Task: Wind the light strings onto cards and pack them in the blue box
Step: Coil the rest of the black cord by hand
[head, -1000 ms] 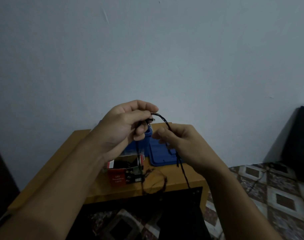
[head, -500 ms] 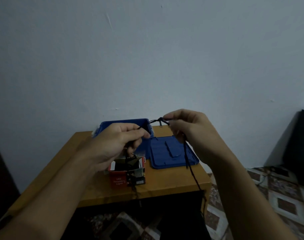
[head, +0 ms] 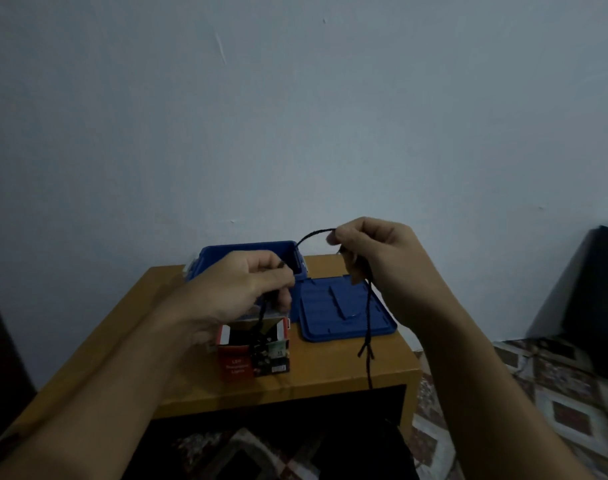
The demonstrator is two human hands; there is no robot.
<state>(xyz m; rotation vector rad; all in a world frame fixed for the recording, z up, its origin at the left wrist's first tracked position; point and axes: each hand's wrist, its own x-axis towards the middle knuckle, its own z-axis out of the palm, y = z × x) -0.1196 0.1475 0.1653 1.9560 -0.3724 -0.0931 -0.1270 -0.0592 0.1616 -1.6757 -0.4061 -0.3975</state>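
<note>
Light string arcs left hand to right hand — tail hangs plumb.

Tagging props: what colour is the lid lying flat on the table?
The lid is plain blue; the head view, the only one, shows it clearly.

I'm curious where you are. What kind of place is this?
Probably a room in a home: a small wooden table stands by a plain painted wall, the floor has patterned tiles, and a blue box and red carton sit on the table.
</note>
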